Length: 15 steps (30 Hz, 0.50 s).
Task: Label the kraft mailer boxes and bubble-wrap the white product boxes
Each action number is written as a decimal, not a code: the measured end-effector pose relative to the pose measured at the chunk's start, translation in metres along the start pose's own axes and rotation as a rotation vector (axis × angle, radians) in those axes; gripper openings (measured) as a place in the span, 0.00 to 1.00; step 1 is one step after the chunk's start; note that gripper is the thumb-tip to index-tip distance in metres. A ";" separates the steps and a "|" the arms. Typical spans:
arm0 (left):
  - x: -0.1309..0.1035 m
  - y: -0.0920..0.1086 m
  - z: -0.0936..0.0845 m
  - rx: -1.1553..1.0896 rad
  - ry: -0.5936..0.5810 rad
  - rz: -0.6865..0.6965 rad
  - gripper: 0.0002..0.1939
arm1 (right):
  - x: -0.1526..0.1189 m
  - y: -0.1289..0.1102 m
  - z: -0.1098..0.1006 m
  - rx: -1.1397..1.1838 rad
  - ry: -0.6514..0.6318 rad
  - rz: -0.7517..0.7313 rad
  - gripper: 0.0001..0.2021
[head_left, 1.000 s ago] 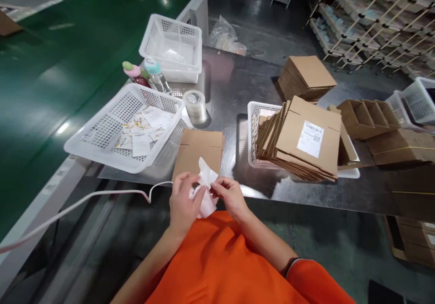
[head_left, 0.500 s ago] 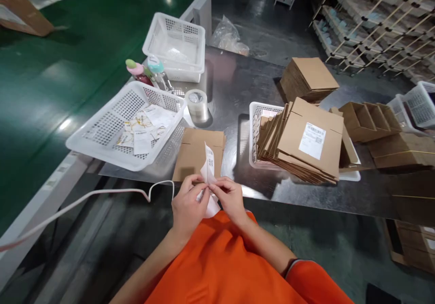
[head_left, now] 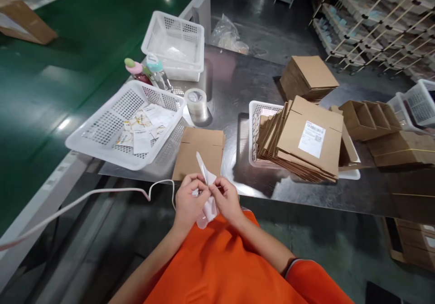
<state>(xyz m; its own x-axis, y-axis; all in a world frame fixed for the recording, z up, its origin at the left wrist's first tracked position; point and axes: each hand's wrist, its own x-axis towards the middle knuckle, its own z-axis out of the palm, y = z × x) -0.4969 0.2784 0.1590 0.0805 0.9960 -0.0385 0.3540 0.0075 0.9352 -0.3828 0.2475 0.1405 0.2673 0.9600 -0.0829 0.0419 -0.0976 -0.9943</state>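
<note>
My left hand (head_left: 190, 200) and my right hand (head_left: 227, 198) pinch a thin white label sheet (head_left: 210, 208) between their fingertips, just past the table's front edge. One strip of the sheet stands up above the fingers and another part hangs below them. Behind my hands a flat brown cardboard piece (head_left: 200, 147) lies on the metal table (head_left: 234, 82). To the right, a stack of folded cardboard (head_left: 302, 127) with a printed label on top leans over a white basket (head_left: 252, 134).
A white basket (head_left: 102, 123) with papers stands left, near a clear tape roll (head_left: 197, 104), two bottles (head_left: 157, 70) and nested baskets (head_left: 176, 50). Another cardboard stack (head_left: 307, 77) is at the back right. A green conveyor (head_left: 78, 55) runs along the left, with a brown box (head_left: 29, 21).
The label sheet has turned between my fingers: its upper strip tilts left and its print no longer shows. The brown box on the conveyor has shifted slightly right and down.
</note>
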 end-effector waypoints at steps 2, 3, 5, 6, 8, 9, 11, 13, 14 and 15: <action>0.000 -0.002 0.000 -0.037 -0.007 -0.029 0.08 | 0.001 0.000 0.000 0.024 -0.024 0.040 0.10; 0.001 -0.003 0.000 -0.055 -0.013 -0.039 0.07 | 0.001 -0.001 0.000 0.039 -0.039 0.065 0.10; 0.002 -0.007 0.000 -0.094 -0.035 -0.051 0.06 | 0.002 -0.001 -0.001 0.079 -0.079 0.116 0.12; 0.003 -0.010 0.000 -0.119 -0.048 -0.055 0.06 | 0.002 -0.001 -0.002 0.104 -0.102 0.138 0.14; 0.004 -0.015 -0.001 -0.175 -0.072 -0.062 0.06 | 0.003 -0.002 -0.003 0.163 -0.142 0.177 0.16; 0.005 -0.017 -0.001 -0.202 -0.082 -0.062 0.06 | 0.004 -0.002 -0.004 0.193 -0.156 0.196 0.17; 0.005 -0.019 -0.003 -0.229 -0.092 -0.048 0.07 | 0.005 -0.004 -0.006 0.236 -0.170 0.225 0.18; 0.004 -0.018 -0.005 -0.197 -0.098 -0.007 0.07 | 0.006 -0.005 -0.009 0.236 -0.161 0.224 0.17; 0.003 -0.017 -0.007 -0.167 -0.095 0.021 0.07 | 0.007 -0.005 -0.010 0.222 -0.150 0.208 0.16; 0.002 -0.015 -0.008 -0.135 -0.090 0.048 0.07 | 0.007 -0.005 -0.012 0.206 -0.137 0.187 0.15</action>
<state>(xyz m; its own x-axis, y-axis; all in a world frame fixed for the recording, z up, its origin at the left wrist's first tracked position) -0.5099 0.2811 0.1478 0.1796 0.9836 -0.0180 0.2195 -0.0223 0.9754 -0.3694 0.2519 0.1460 0.1190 0.9583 -0.2599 -0.1955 -0.2340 -0.9524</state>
